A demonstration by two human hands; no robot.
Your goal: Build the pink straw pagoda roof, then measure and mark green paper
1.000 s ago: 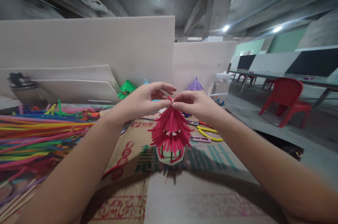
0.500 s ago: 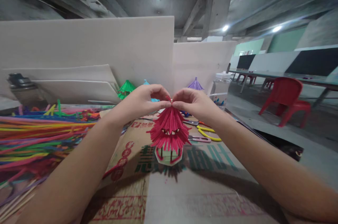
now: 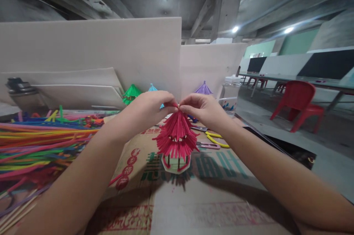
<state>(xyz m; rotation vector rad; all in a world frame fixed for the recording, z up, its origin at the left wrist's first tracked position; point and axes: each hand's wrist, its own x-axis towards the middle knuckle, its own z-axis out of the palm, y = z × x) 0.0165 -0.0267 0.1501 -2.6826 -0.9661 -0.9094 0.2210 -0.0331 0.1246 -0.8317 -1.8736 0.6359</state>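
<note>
In the middle stands a red two-tiered pavilion model (image 3: 177,144), its roofs made of fuzzy pipe cleaners, on a pale octagonal base with dark posts. Both hands meet at its peak. My left hand (image 3: 159,106) is closed in a pinch, with a short red bit of pipe cleaner (image 3: 175,105) between thumb and finger. Against the pale tip of the peak, my right hand (image 3: 199,107) pinches thumb to forefinger. The fingers partly hide the tip. Under the model lies a printed cardboard sheet (image 3: 177,205).
Colourful pipe cleaners (image 3: 41,146) are heaped at the left. Yellow-handled pliers (image 3: 218,141) and a pink-handled tool (image 3: 208,146) lie right of the model. Behind stand green (image 3: 132,93), blue (image 3: 152,87) and purple (image 3: 204,88) roofed models, and a clear jar (image 3: 230,93).
The view has shifted very slightly. The fingertips have moved a little at the peak, with the left fingers bending over the red bit. The model stays in place.
</note>
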